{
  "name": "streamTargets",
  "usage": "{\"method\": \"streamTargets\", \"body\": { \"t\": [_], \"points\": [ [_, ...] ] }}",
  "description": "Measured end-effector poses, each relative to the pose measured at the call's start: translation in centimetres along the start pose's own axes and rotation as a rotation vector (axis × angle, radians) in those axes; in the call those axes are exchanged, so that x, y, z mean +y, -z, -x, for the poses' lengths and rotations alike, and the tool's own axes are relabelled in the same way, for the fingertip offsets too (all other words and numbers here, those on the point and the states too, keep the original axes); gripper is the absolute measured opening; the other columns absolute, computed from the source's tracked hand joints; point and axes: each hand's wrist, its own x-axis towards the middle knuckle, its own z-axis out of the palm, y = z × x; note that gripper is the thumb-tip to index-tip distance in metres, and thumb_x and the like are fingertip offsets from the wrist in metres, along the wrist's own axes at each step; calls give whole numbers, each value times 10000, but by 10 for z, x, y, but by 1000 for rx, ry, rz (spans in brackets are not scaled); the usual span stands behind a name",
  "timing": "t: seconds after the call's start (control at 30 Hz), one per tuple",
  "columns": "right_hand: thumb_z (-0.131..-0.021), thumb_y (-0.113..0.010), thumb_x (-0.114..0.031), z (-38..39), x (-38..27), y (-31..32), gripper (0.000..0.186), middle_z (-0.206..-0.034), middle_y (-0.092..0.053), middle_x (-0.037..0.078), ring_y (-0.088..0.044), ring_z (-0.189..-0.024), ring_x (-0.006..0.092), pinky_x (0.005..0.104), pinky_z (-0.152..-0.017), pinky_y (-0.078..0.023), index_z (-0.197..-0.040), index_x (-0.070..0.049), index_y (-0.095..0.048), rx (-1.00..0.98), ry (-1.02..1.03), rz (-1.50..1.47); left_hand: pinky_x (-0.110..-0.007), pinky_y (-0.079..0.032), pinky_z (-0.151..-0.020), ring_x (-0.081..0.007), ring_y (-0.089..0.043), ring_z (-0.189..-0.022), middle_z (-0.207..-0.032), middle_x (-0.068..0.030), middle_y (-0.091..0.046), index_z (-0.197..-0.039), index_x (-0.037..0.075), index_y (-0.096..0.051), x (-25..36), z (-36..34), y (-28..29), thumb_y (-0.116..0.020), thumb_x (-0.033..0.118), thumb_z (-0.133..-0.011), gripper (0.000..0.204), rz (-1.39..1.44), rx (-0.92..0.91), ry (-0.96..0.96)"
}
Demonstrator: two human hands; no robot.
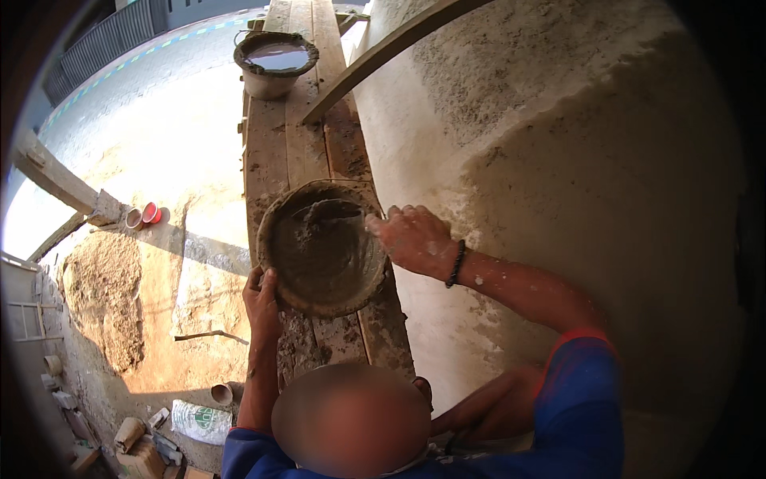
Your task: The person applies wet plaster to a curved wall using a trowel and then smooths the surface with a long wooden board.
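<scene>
A round bucket (275, 291) of wet grey mortar (323, 259) stands on the plank scaffold. My left hand (262, 291) grips its near left rim, thumb on top and fingers against the outer wall. On the opposite side, my right hand (413, 238) is closed over the bucket's right edge, with a dark beaded band on the wrist. It holds what looks like a trowel (345, 211), whose mortar-coated blade lies in the far part of the mix. The handle is mostly hidden by my fingers. A clump of mortar sits on or beside the blade.
A second bucket (271, 84) with watery liquid stands farther along the mortar-splashed planks (307, 152). A slanted wooden pole (383, 60) crosses above them. The partly plastered wall (511, 191) rises at right. Below left are a sand pile (104, 291), a white sack (201, 421) and small pots (152, 212).
</scene>
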Motion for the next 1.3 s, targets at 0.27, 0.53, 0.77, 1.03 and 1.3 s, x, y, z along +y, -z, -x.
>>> {"method": "streamTargets", "body": {
  "t": [0.27,0.53,0.77,1.03,1.3],
  "points": [
    [-746,-581,-69,4,-29,9,145,-648,-621,199,-664,-649,345,443,-569,-534,-848,35,-578,19,274,-276,-248,-490,-629,-115,-595,-740,-898,-50,-634,-1070,17,-558,-9,1,4,-558,205,-965,215,38,16,-77],
    [-715,-613,-151,-26,-11,-5,137,-761,-677,187,-687,-734,339,440,-613,-548,-721,-31,-679,-43,143,-155,-255,-502,-678,-127,-600,-805,-954,-66,-630,-1120,-3,-547,-5,-4,10,-559,214,-964,266,33,15,-63],
    [-718,-604,-80,-1,-23,-65,73,-676,-642,118,-676,-677,290,423,-566,-537,-774,-34,-615,-155,164,-24,-214,-424,-348,-89,-559,-502,-768,-33,-612,-1122,12,-557,-7,-4,-4,-587,238,-948,287,9,-16,-44],
    [-736,-613,-117,-35,-15,29,113,-727,-674,170,-693,-722,304,404,-610,-553,-744,-30,-685,-10,208,-61,-210,-462,-474,-76,-563,-592,-809,-30,-617,-1125,-12,-557,-3,-4,8,-568,202,-959,271,10,33,-90],
    [-742,-621,-223,-58,-29,-48,176,-816,-711,99,-695,-802,286,428,-615,-548,-800,-116,-748,-219,248,89,-308,-491,-813,-181,-588,-917,-1033,-93,-611,-1135,3,-528,-5,-4,-4,-553,221,-964,278,85,-54,-114]
  ]
}}
